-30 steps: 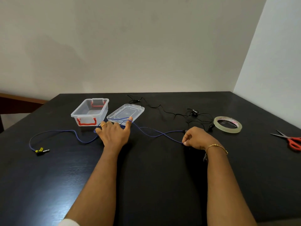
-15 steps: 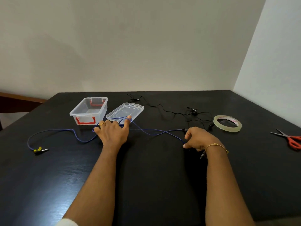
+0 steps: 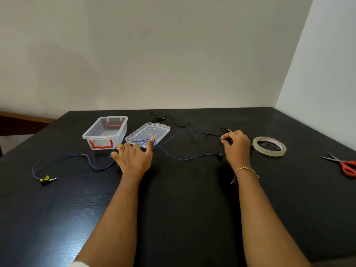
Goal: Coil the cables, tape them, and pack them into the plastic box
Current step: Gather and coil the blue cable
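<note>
A thin blue cable (image 3: pixel 77 155) runs from its yellow plug (image 3: pixel 46 178) at the left to my left hand (image 3: pixel 133 158). That hand rests on the table with fingers spread, the cable looped around its thumb and little finger. From the thumb one strand lies on the table to a black end (image 3: pixel 219 155). A blurred strand rises toward my right hand (image 3: pixel 237 146), which pinches it above the table. The clear plastic box (image 3: pixel 86 136) with red handles stands open beyond my left hand, its lid (image 3: pixel 165 130) beside it. A black cable (image 3: pixel 179 125) lies loose behind.
A roll of clear tape (image 3: pixel 269 153) lies just right of my right hand. Red-handled scissors (image 3: pixel 345 166) sit near the table's right edge. The black table (image 3: pixel 183 209) meets walls at the back and right.
My right hand has lifted off the table and moved away from me and to the right, drawing a blue strand with it. My left hand has stayed in place with the loops.
</note>
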